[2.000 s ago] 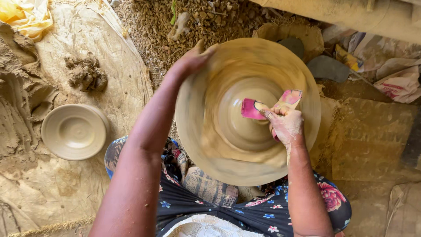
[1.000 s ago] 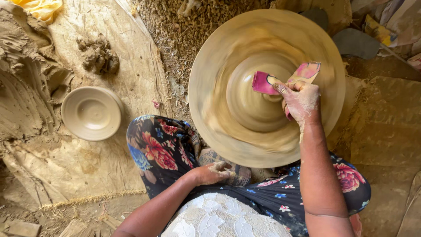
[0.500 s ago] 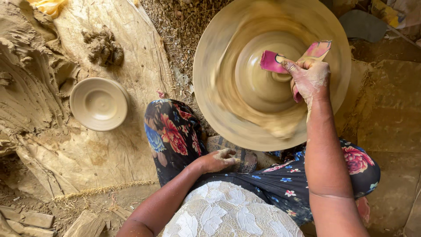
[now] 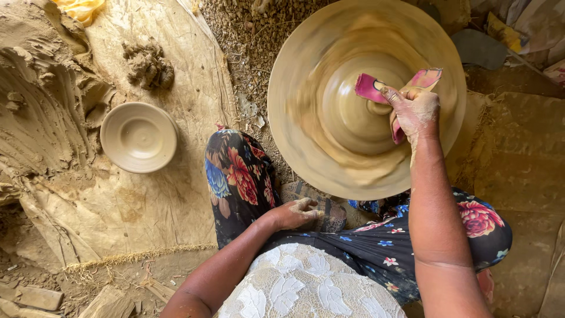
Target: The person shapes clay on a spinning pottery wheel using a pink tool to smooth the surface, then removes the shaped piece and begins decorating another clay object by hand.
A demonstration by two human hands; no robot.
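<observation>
The pink cloth (image 4: 376, 88) lies draped over the raised clay centre of the potter's wheel (image 4: 306, 118), one end on the hub's left shoulder, the other sticking out behind the knuckles toward the wheel's right rim. The right hand (image 4: 415, 109) pinches it: fingers curled shut round the cloth, forefinger stretched out on top, pressing it to the clay (hand itself is caked w/ pale slip). The wheel's surface is motion-blurred.

The left hand (image 4: 297, 212) is off the wheel, just below its near rim, resting loosely curled on a sandal (image 4: 326, 215) at the person's lap; it holds nothing, fingers half bent, touching the patterned strap.

Below the wheel: floral skirt (image 4: 238, 176) over the bent left knee, & a white lace top (image 4: 306, 282) at the bottom edge.

Left of the wheel, well apart from it, a finished shallow clay bowl (image 4: 138, 136) sits upright on a mud-stained sheet (image 4: 153, 206). Up-left of the wheel, beyond the bowl, a lump of rough clay (image 4: 148, 65) on the same sheet. Far left, a smeared bank of wet clay (image 4: 47, 112). Yellow cloth (image 4: 79, 9) at the top-left corner. Btw. sheet & wheel, a strip of gravelly dirt (image 4: 247, 35).
</observation>
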